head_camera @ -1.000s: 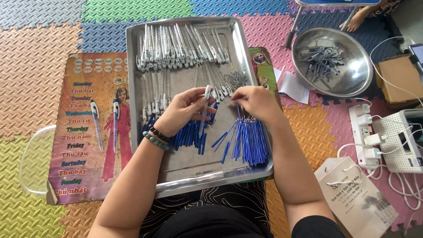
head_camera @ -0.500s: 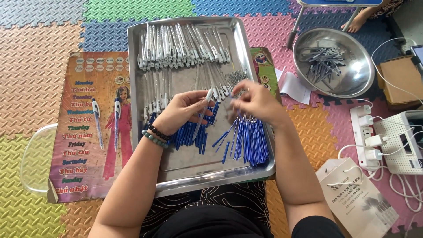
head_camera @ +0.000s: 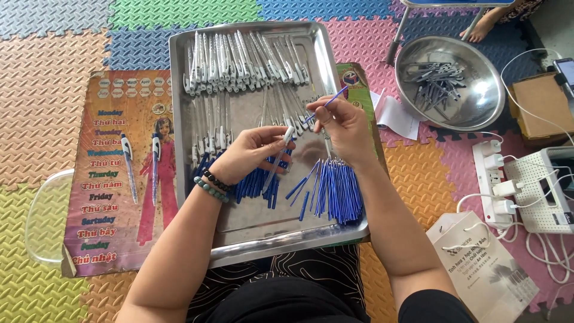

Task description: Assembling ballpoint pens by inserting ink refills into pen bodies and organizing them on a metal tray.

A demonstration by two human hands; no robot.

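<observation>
Over the steel tray [head_camera: 191,119], the left hand [head_camera: 248,157] grips a white pen barrel [head_camera: 280,154] in its fingers. The right hand [head_camera: 345,128] pinches a blue refill [head_camera: 327,103], angled toward the barrel's tip, above loose blue refills [head_camera: 338,191].

Left hand [head_camera: 251,157] holds pen barrel [head_camera: 278,157]; right hand [head_camera: 345,128] refill [head_camera: 326,104]

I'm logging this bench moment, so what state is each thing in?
Left hand: closed on a pen barrel, tilted.
Right hand: pinching a blue refill, raised off the tray.
Metal tray: flat, holding white barrels in rows and loose blue refills.
Steel bowl: upright, partly filled with grey parts.
Two assembled pens: lying on the poster.
</observation>
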